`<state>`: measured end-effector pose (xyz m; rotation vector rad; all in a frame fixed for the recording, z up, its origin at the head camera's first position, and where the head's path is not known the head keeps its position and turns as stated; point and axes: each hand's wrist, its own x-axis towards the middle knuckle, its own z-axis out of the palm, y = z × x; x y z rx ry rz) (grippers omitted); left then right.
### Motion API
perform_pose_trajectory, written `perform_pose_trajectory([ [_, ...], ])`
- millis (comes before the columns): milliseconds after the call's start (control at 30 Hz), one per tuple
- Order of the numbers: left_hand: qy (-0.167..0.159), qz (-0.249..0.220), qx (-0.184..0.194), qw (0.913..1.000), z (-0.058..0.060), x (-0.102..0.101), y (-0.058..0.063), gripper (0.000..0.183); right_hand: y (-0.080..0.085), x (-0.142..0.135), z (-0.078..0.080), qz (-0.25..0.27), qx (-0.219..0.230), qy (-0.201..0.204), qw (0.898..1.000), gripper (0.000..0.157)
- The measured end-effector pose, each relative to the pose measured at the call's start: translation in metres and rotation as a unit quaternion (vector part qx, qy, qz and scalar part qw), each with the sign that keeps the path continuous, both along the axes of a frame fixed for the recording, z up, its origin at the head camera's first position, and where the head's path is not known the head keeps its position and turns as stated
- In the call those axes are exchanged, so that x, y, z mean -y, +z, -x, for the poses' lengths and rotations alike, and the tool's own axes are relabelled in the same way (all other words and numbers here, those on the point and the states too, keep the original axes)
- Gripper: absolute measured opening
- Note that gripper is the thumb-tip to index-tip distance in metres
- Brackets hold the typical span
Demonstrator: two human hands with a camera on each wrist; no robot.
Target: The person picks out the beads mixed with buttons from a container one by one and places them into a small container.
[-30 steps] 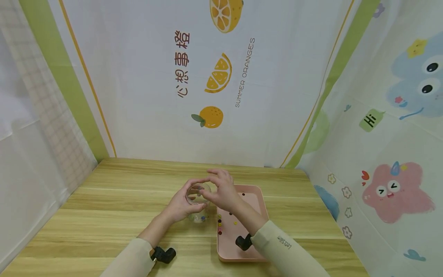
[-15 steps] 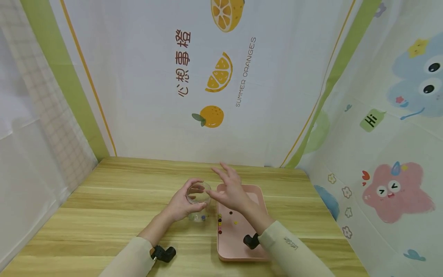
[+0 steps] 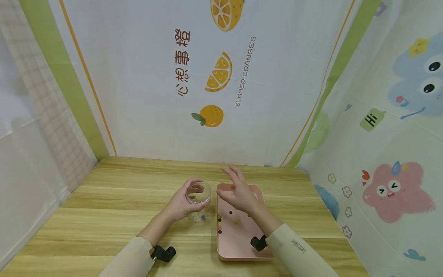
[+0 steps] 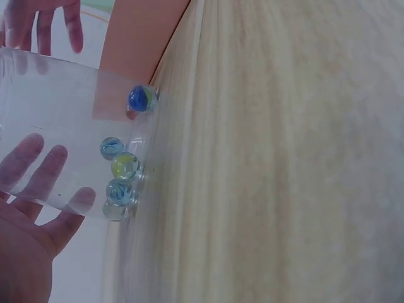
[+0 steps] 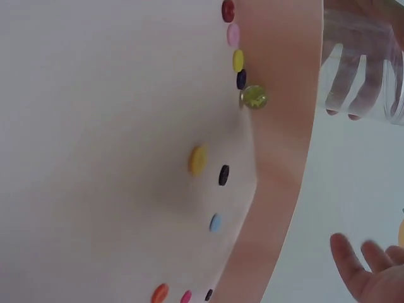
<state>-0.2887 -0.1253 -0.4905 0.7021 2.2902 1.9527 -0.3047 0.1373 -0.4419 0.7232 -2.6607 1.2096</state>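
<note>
My left hand [image 3: 179,204] grips a clear jar [image 3: 199,211] round its side, its mouth facing up. Several glass marbles [image 4: 125,166], blue and yellow-green, lie at the jar's bottom in the left wrist view. To the right of the jar, my right hand [image 3: 238,194] hovers over the far part of a pink tray [image 3: 238,248], fingers spread, with nothing seen in them. One yellow-green marble [image 5: 254,96] sits against the tray wall in the right wrist view. Scattered over the tray floor are small round button-like discs, among them a yellow disc [image 5: 198,160].
The jar stands on a wooden table [image 3: 138,200] just left of the tray. A row of small discs [image 3: 219,223] runs along the tray's left wall. Printed curtains [image 3: 155,127] hang behind and beside the table.
My right hand has drawn back from the jar's mouth to the right, out over the tray, and its fingers have spread. My left hand and the jar have stayed in place.
</note>
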Motion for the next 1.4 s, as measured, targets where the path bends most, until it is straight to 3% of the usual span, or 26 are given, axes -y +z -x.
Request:
perform_pose_trajectory([
  [167, 0.002, 0.002, -0.001, 1.0, 0.001, -0.001, 0.0, 0.08, -0.003, -0.006, -0.001, 0.007, 0.026, -0.001, 1.0, 0.077],
  [367, 0.011, 0.016, 0.0, 0.9998, 0.001, 0.0, -0.001, 0.077, -0.005, -0.014, -0.003, -0.004, 0.023, 0.002, 1.0, 0.065],
  [567, 0.014, 0.017, 0.0, 0.9997, 0.001, 0.0, -0.002, 0.076, -0.009, -0.019, -0.002, -0.032, 0.034, 0.007, 0.999, 0.046],
  [867, 0.018, 0.022, -0.004, 0.9996, 0.001, 0.0, -0.002, 0.075, -0.016, -0.028, -0.001, -0.115, 0.022, 0.036, 0.993, 0.029],
  [1400, 0.018, 0.019, -0.002, 0.9997, 0.001, 0.0, -0.002, 0.076, -0.025, -0.025, -0.002, -0.165, 0.038, 0.074, 0.983, 0.017],
])
